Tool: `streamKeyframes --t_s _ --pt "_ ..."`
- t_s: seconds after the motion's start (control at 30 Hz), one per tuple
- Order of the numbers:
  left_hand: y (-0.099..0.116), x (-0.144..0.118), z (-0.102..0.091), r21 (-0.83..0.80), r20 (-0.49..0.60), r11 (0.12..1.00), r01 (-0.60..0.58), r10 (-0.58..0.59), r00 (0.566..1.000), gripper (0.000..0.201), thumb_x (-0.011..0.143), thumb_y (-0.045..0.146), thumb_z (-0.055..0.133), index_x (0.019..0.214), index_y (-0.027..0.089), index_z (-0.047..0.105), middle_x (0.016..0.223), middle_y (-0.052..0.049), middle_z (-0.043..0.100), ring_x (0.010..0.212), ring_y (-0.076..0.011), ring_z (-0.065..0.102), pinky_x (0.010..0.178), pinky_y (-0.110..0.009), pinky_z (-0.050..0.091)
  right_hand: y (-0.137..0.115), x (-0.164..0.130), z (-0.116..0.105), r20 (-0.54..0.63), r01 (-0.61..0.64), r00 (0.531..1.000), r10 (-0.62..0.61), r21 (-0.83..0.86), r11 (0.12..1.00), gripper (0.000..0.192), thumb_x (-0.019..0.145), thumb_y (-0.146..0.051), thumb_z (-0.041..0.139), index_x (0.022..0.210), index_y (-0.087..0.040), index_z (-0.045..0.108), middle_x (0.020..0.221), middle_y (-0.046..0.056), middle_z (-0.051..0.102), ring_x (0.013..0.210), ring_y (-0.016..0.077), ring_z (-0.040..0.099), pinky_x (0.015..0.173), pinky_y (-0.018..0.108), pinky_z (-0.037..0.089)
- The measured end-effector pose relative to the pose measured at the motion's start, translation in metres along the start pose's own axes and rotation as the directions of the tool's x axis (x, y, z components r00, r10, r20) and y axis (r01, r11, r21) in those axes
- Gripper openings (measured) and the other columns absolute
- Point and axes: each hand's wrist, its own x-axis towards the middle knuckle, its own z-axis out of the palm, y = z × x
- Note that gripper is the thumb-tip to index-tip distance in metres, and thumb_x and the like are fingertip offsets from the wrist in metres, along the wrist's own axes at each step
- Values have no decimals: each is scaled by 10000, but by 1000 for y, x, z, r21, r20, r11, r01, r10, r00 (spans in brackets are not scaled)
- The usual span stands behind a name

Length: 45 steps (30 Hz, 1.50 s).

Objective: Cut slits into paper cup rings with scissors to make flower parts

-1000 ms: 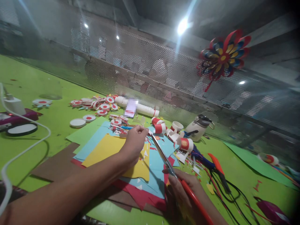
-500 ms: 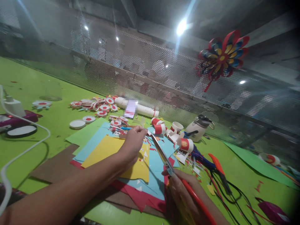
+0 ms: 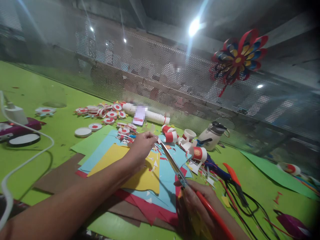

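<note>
Green desk (image 3: 37,86) carries stacked coloured paper sheets (image 3: 140,176); nearest, the right hand (image 3: 197,203) clenches red-handled scissors (image 3: 180,173). Beyond, the left hand (image 3: 141,148) has lifted slightly, pinching a small pale paper piece (image 3: 152,133) near the blade tips.

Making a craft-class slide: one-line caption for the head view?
Left hand pinches a paper scrap beside scissors held by right hand over colored sheets.

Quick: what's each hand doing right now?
Left hand: fingertips pinched on a small paper scrap.
Right hand: closed on red-handled scissors.
</note>
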Motion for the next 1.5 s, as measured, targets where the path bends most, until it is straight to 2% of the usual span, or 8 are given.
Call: streamKeyframes --t_s 0.17,0.4,0.53,0.9,1.23,1.33,1.5 --pt "-1 -1 -1 8 23 1000 -12 12 1000 124 675 245 575 606 152 530 529 28 455 478 -81 310 500 -243 217 0 -3 4 -45 -40 998 42 25 999 429 841 -542 436 817 -164 637 549 -21 433 517 129 440 478 218 369" --pt "-2 0 -1 12 38 1000 -29 28 999 150 662 260 588 580 163 507 536 24 469 482 -88 334 510 -248 225 -4 1 -4 87 -63 994 66 -37 997 403 859 -528 395 719 -174 530 578 -30 389 525 116 366 471 220 303" --pt "0 0 -1 -17 67 1000 -22 23 997 165 661 242 582 554 160 487 524 22 460 474 -84 340 507 -247 222 -10 2 -9 141 -62 987 77 -104 993 388 867 -503 390 723 -166 519 619 -24 397 576 125 378 534 234 316" --pt "1 1 -2 -32 106 999 -21 24 994 152 661 216 574 567 157 470 552 15 479 496 -85 387 516 -239 242 -16 -1 -10 162 -62 984 77 -93 994 372 886 -477 361 789 -159 527 628 -28 378 578 125 351 537 237 298" --pt "-5 13 -5 -54 131 998 11 -4 991 147 615 194 606 532 159 490 465 35 426 428 -66 323 482 -233 224 5 5 -9 134 48 990 -41 -49 998 426 856 -538 372 613 -192 424 551 -45 341 492 102 329 466 231 257" --pt "-4 15 -6 -49 159 999 19 -11 987 146 613 179 604 521 160 492 451 33 422 418 -65 323 467 -232 209 6 4 -11 126 48 991 -42 -41 998 438 855 -552 366 646 -186 484 547 -41 357 492 109 355 461 230 275" --pt "0 13 -7 -65 189 998 26 -14 982 139 606 172 611 531 157 495 461 28 436 417 -61 314 458 -230 178 3 2 -15 135 15 991 -1 -102 995 444 862 -543 375 839 -155 592 554 -43 360 499 112 339 475 239 270"
